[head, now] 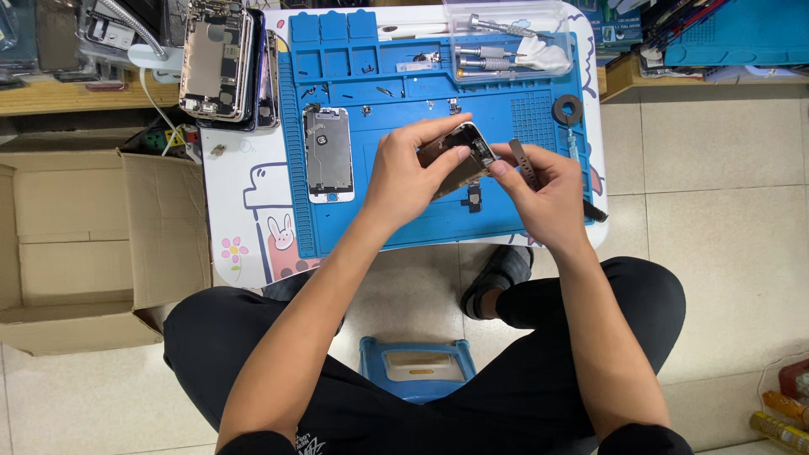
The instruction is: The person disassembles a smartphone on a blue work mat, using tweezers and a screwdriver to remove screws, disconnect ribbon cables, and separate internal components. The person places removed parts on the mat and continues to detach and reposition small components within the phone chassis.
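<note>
Both forearms reach forward from the lap and meet over the blue mat [404, 221] on the table [236, 181]. The left hand [406, 173] comes in from the lower left, wrist slightly bent, its fingers [438, 129] curled over the top edge of a phone body [459, 160] and the thumb pressed against its near face, so the hand is closed on it. The right hand [543, 190] comes in from the lower right; its thumb and forefinger pinch tweezers [525, 162], and the forefinger tip touches the phone body's right end.

The phone body is held just above the mat's middle, clear of its surface. Its long axis runs on a slant, from lower left behind the left palm up to the right, and it is tipped with its open inside toward the camera. The tweezers stand steep, their upper end just beside the phone body's corner.

On the mat left of the hands lies a screen panel [329, 154], flat, long axis running away from the person. Beyond the hands a clear tray [506, 50] holds screwdrivers and a white cloth. A dark ring [567, 109] lies on the mat's right edge. A stack of phones [221, 63] sits at the table's far left. On the floor to the left stands an open cardboard box [84, 244], and a blue stool [417, 366] shows between the knees.
</note>
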